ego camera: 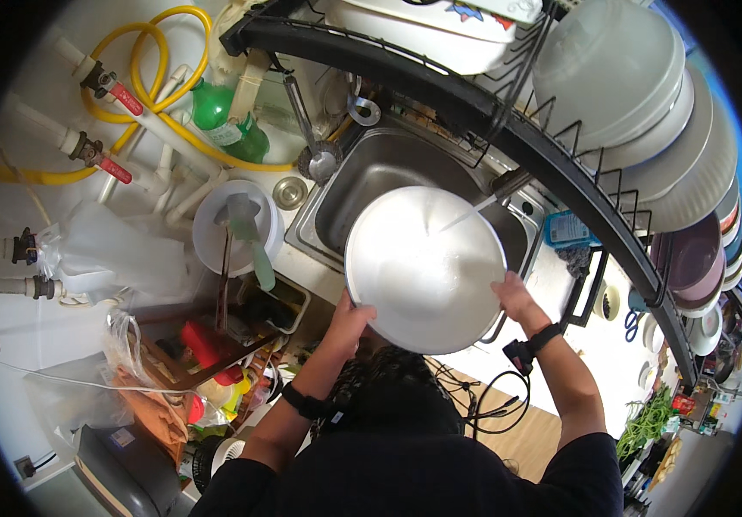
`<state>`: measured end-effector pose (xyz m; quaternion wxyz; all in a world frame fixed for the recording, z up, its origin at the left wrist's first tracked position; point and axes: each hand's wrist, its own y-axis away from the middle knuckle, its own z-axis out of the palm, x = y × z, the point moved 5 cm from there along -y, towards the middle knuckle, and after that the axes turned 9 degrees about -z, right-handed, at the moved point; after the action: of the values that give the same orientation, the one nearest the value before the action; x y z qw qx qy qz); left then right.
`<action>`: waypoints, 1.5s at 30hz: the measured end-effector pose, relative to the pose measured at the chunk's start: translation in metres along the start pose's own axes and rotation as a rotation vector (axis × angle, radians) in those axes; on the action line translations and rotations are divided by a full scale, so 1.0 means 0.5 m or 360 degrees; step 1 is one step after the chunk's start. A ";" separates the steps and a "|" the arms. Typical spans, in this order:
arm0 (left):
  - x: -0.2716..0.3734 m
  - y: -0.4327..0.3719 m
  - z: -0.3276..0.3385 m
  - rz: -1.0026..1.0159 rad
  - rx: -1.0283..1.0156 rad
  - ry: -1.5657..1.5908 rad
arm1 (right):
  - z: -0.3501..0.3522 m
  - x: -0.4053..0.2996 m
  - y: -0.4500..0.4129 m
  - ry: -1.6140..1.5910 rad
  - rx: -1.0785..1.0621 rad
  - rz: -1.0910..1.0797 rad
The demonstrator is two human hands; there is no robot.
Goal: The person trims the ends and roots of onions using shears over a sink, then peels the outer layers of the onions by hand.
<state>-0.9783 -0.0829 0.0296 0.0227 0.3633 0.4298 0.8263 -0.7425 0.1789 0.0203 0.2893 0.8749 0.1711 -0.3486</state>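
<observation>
A large round white bowl [426,278] is held over the near side of the stainless steel sink [377,174]. My left hand [349,326] grips its rim at the lower left, and my right hand [514,298] grips the rim at the right. From the faucet [507,187], a thin stream of water falls into the bowl. The bowl hides much of the sink basin. A metal scourer with a handle [319,160] rests by the sink's left corner, next to a round steel strainer lid [290,192].
A black dish rack [519,110] with bowls and plates arches above the sink. Left of the sink stand a white bucket [203,239] with utensils and a green plastic bottle [242,136]. A blue soap bottle [568,229] lies to the right. Black cables [494,413] hang near my right arm.
</observation>
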 end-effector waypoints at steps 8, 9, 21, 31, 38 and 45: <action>-0.040 -0.035 -0.060 -0.0212 -0.0243 0.0330 | -0.051 -0.141 0.049 0.0174 0.0369 -0.0478; -0.046 -0.036 -0.045 -0.0225 -0.0259 0.0317 | -0.063 -0.154 0.056 0.0249 0.0376 -0.0462; 0.128 0.003 0.020 0.0193 0.0262 -0.0629 | 0.043 0.012 0.035 -0.1195 0.0238 -0.0163; 0.085 0.028 -0.069 -0.0239 0.0017 -0.0385 | -0.042 -0.122 0.096 -0.0021 0.0213 -0.0186; -0.020 -0.037 -0.014 -0.0033 -0.0012 0.0012 | -0.075 -0.063 0.100 -0.0203 0.0435 -0.0374; 0.104 -0.007 0.011 0.0585 0.0352 -0.0731 | 0.015 -0.007 0.025 -0.1062 0.0278 -0.0209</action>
<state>-1.0140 -0.0589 0.0591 -0.0703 0.6123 0.4279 0.6610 -0.7422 0.1643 0.0233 0.2302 0.7212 0.0926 -0.6467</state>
